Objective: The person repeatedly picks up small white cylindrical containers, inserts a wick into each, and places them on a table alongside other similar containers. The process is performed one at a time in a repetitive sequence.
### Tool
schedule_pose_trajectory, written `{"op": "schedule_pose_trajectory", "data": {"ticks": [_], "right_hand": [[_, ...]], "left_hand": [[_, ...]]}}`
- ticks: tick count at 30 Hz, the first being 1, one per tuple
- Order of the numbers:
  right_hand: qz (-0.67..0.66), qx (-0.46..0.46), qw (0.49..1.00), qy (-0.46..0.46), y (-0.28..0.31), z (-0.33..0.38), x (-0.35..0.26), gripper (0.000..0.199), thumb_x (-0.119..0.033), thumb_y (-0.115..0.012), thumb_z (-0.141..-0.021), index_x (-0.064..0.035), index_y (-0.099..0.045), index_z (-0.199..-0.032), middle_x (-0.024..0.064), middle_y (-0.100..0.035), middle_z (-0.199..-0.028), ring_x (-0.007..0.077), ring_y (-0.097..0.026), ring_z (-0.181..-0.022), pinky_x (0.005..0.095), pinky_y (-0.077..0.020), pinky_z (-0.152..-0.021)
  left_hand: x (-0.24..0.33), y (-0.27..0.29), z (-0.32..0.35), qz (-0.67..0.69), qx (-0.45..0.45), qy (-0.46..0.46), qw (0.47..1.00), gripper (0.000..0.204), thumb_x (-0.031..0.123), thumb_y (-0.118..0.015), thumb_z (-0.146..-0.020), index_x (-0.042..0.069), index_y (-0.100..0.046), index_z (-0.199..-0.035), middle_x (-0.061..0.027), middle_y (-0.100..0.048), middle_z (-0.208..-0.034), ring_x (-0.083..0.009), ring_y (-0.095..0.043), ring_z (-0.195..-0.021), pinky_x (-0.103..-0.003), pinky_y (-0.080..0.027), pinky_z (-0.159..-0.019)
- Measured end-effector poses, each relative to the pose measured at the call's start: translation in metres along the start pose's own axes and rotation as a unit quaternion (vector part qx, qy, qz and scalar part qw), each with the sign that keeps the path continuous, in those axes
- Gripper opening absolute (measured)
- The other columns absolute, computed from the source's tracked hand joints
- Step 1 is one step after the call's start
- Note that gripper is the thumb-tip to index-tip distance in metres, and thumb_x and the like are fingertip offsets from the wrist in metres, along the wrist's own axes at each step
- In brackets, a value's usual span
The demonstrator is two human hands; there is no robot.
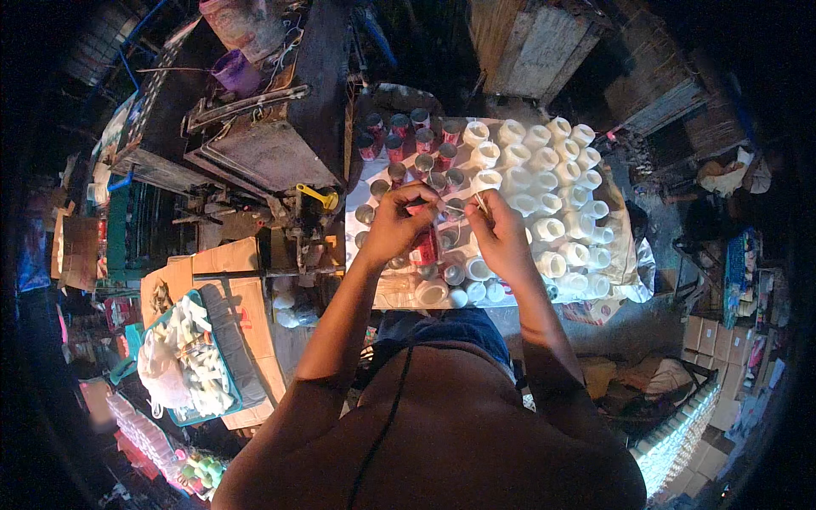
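Above a table crowded with containers, my left hand (403,224) is closed in a pinch, its fingertips meeting over the red cans. Whatever it pinches, if anything, is too small to make out. My right hand (500,236) is closed around a thin pale stick (481,202) that pokes up past the thumb and forefinger. Between and below the hands stands a red can (423,246). More open-topped red cans (395,150) fill the left and middle of the table. White plastic jars (548,228) stand in rows to the right, several with thin pale strands at their mouths.
A teal tray (240,399) of white pieces, with a plastic bag (161,370) on it, lies on cardboard (259,340) at the left. A yellow-handled tool (318,197) is by the wooden cabinet (263,144). Stacked boxes (714,344) stand at the right.
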State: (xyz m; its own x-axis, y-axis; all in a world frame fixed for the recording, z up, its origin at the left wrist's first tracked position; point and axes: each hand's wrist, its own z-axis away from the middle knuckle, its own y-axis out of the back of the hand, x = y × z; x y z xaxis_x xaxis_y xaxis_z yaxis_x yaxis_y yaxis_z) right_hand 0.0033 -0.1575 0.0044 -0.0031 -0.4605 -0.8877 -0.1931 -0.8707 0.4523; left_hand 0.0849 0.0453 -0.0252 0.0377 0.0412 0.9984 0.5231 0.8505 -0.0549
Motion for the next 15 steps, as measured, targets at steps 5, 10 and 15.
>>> {"op": "schedule_pose_trajectory", "data": {"ticks": [5,10,15], "right_hand": [[0.025,-0.018,0.999,0.037,0.006,0.001,-0.014,0.018,-0.019,-0.072,-0.101,-0.0026,-0.07,-0.105,0.0128,-0.072,-0.083,0.0219,-0.066,-0.069,0.035,-0.0493,-0.061],[0.001,-0.009,1.0,0.004,0.032,0.0,-0.023,0.017,-0.017,-0.074,-0.099,-0.0002,-0.073,-0.103,0.0165,-0.078,-0.092,0.0228,-0.077,-0.075,0.0353,-0.0555,-0.064],[-0.23,-0.012,0.973,0.022,0.031,0.006,-0.016,0.013,-0.015,-0.072,-0.101,-0.0027,-0.068,-0.105,0.0049,-0.073,-0.083,0.0086,-0.07,-0.076,0.0261,-0.0526,-0.066]], "left_hand": [[-0.021,-0.005,0.006,0.133,0.038,0.06,0.989,0.015,0.018,-0.071,-0.1,0.005,-0.072,-0.107,-0.0034,-0.069,-0.092,-0.0103,-0.063,-0.076,-0.028,-0.05,-0.065],[-0.008,-0.018,0.003,0.564,0.099,0.192,0.797,0.036,0.035,-0.064,-0.106,0.004,-0.067,-0.125,-0.013,-0.073,-0.117,-0.0254,-0.072,-0.104,-0.041,-0.061,-0.089],[-0.01,-0.053,0.015,0.492,0.073,0.11,0.861,0.058,0.048,-0.068,-0.102,0.007,-0.057,-0.142,-0.0098,-0.066,-0.138,-0.0254,-0.065,-0.125,-0.041,-0.054,-0.107]]}}
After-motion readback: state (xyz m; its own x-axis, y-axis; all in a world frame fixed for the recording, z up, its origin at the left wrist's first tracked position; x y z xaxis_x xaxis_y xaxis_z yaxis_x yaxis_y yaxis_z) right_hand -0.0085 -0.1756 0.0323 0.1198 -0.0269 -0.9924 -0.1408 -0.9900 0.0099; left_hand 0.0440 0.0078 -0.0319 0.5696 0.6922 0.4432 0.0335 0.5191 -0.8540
